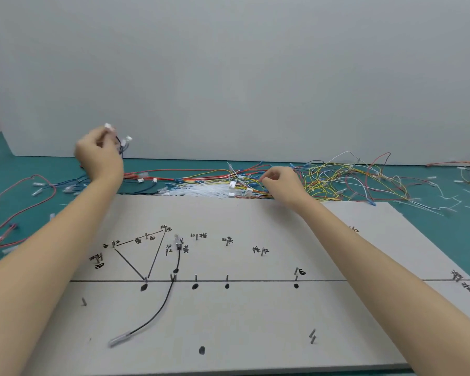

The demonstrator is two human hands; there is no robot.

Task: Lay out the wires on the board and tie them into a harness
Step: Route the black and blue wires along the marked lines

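Board [255,308]: black wire [162,305] runs near-to-far, bowed.

A teal desk [445,234] carries a pale grey board [255,321] near its front edge. Behind the board lie tangled coloured wires [337,177] and white cable ties [201,189]; red wires [19,202] sprawl at left.

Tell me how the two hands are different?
The left hand is lifted up, gripping a small bunch of wires with white plugs; the right hand is low, at the wire pile. What the right hand pinches, if anything, is unclear. Both hands reach beyond the board.
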